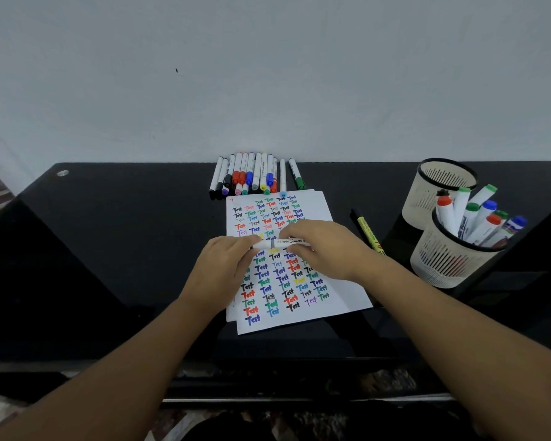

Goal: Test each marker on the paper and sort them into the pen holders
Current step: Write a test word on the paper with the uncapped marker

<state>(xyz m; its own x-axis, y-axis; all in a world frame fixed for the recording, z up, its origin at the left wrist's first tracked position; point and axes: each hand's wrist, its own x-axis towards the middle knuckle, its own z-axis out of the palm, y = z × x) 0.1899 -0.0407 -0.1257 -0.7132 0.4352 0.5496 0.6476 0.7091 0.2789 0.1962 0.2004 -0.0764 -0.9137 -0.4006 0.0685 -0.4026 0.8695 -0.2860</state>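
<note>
- Left hand point(224, 265) and right hand point(323, 246) both reaching forward over the white paper sheet covered in coloured "Test" words point(280, 275), fingers curled round the ends of a white cylindrical marker with black lettering point(280, 242).
- Row of capped markers point(252, 175) along the far edge of the black table point(124, 233); yellow marker point(368, 232) just right of the paper; two beige mesh pen holders point(449, 256) at right, near one holding markers.
- Held marker lying level above mid-paper, long axis left to right.

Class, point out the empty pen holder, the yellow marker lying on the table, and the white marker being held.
Empty pen holder point(422, 198), head view, outer wall.
Yellow marker point(368, 232), head view, mid-barrel.
White marker point(283, 242), head view, barrel between the hands.
</note>
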